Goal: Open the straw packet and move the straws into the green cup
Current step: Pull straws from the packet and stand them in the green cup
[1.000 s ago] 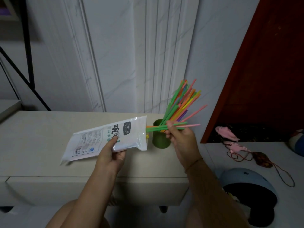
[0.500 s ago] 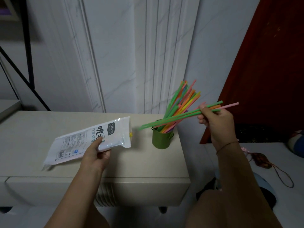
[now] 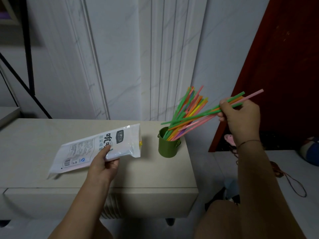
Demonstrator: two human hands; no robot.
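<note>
Right hand (image 3: 241, 118) pinches thin coloured plastic straws (image 3: 198, 116), long axis slanting down-left toward small green metal cup (image 3: 168, 145); left hand (image 3: 105, 163) grips white plastic packet (image 3: 96, 147).

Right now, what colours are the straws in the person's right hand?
The held straws in the right hand are green, pink and orange, shown best in the head view.

— Where's the straw packet (image 3: 96, 149)?
— White, printed, tilted over the bench (image 3: 34, 135), open end toward the green cup (image 3: 168, 147).
— The straws (image 3: 188, 107)?
— Most lean fanned in the cup. A held green-and-pink bunch (image 3: 195, 116) slants over its mouth.
</note>
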